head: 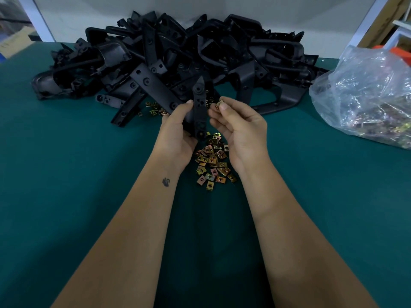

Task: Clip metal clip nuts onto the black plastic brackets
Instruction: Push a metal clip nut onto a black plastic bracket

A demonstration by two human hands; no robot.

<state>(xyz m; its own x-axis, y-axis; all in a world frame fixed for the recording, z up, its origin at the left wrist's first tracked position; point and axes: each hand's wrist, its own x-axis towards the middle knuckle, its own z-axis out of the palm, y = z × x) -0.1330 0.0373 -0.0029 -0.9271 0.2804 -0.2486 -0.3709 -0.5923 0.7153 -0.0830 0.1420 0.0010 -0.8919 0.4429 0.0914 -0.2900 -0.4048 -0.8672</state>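
Observation:
My left hand [178,127] grips a black plastic bracket [200,107] and holds it upright above the table. Just to its right, my right hand [240,127] pinches a small brass-coloured metal clip nut [219,105] between thumb and fingertips, a short gap from the bracket's right edge. Below and between my hands, a loose heap of clip nuts [213,163] lies on the green table [77,174]. Behind my hands is a big pile of black brackets [169,58].
A clear plastic bag [367,94] holding more clip nuts sits at the right edge of the table. A few stray clip nuts [154,110] lie by the front of the bracket pile. A white wall stands behind the pile.

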